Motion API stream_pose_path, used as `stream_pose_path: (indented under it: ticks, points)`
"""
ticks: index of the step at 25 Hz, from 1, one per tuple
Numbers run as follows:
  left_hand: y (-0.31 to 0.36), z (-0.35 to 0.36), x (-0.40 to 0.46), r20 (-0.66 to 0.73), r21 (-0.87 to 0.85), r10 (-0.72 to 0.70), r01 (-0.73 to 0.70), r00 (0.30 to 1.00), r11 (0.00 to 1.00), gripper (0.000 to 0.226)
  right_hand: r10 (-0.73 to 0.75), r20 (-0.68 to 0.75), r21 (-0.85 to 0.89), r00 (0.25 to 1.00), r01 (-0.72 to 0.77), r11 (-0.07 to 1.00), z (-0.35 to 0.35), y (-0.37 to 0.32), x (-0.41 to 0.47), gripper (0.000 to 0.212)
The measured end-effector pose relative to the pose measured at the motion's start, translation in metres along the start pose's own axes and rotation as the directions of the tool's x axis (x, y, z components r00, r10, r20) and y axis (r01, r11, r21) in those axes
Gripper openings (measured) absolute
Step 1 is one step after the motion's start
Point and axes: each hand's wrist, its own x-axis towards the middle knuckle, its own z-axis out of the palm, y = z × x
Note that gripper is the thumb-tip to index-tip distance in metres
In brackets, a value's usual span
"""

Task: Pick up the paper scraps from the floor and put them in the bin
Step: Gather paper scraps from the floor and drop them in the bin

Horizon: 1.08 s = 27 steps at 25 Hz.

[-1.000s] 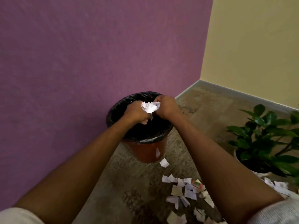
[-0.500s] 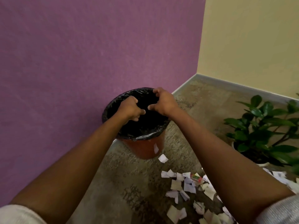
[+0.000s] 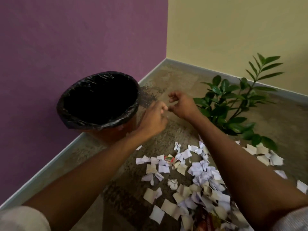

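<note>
Curling empty fingers [image 3: 173, 95] beside glossy-lined round bin [image 3: 100, 124]; torn paper scraps [image 3: 196, 174] litter floor.

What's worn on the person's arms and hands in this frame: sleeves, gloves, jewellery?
Both hands are bare: the left hand and right hand show no gloves, rings or watch. Forearms are uncovered up to short sleeves at the frame's bottom corners: a pale cream fabric sleeve on the left arm, a light grey ribbed knit sleeve on the right. No markings visible.
</note>
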Motion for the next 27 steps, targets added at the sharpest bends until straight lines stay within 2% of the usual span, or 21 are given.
stream_pose_path:
  ticks: [2,3,5,7,9,13,17,19,21,22,25,27]
  points:
    - [-0.026,0.028,-0.018,0.197,0.088,-0.118,0.102,0.973,0.991,0.034,0.072,0.128,-0.118,0.989,-0.057,0.991,0.016,0.034,-0.017,0.053]
    - [-0.042,0.040,-0.028,0.303,0.169,-0.195,0.149,0.933,0.974,0.041,0.124,0.194,-0.190,0.973,-0.086,0.978,0.026,0.052,-0.026,0.057]
    - [-0.078,0.059,-0.048,0.482,0.358,-0.302,0.129,0.823,0.925,0.061,0.229,0.279,-0.322,0.933,-0.133,0.937,0.047,0.089,-0.044,0.073]
    - [-0.111,0.067,-0.066,0.561,0.485,-0.398,0.101,0.726,0.869,0.076,0.325,0.302,-0.427,0.896,-0.178,0.887,0.061,0.121,-0.060,0.093]
    - [-0.136,0.068,-0.078,0.547,0.555,-0.463,0.111,0.697,0.824,0.082,0.378,0.297,-0.536,0.877,-0.175,0.826,0.067,0.148,-0.069,0.101]
    - [-0.154,0.069,-0.081,0.460,0.572,-0.495,0.180,0.737,0.800,0.071,0.463,0.250,-0.631,0.851,-0.219,0.744,0.070,0.182,-0.073,0.089]
    - [-0.161,0.081,-0.083,0.467,0.605,-0.564,0.219,0.681,0.766,0.086,0.432,0.339,-0.582,0.836,-0.175,0.794,0.083,0.190,-0.065,0.083]
    - [-0.166,0.083,-0.083,0.423,0.642,-0.522,0.162,0.740,0.750,0.076,0.383,0.344,-0.584,0.857,-0.125,0.802,0.090,0.189,-0.065,0.077]
    - [-0.167,0.083,-0.080,0.445,0.658,-0.453,0.061,0.773,0.750,0.062,0.372,0.314,-0.590,0.873,-0.127,0.797,0.097,0.186,-0.068,0.074]
    - [-0.167,0.083,-0.080,0.447,0.648,-0.464,0.081,0.765,0.757,0.065,0.368,0.304,-0.591,0.879,-0.129,0.796,0.100,0.184,-0.069,0.075]
    - [-0.156,0.089,-0.080,0.455,0.531,-0.535,0.265,0.711,0.805,0.083,0.337,0.343,-0.576,0.877,-0.086,0.813,0.109,0.177,-0.074,0.084]
    - [-0.145,0.094,-0.082,0.501,0.467,-0.515,0.284,0.696,0.837,0.082,0.316,0.376,-0.532,0.871,-0.077,0.843,0.115,0.172,-0.075,0.084]
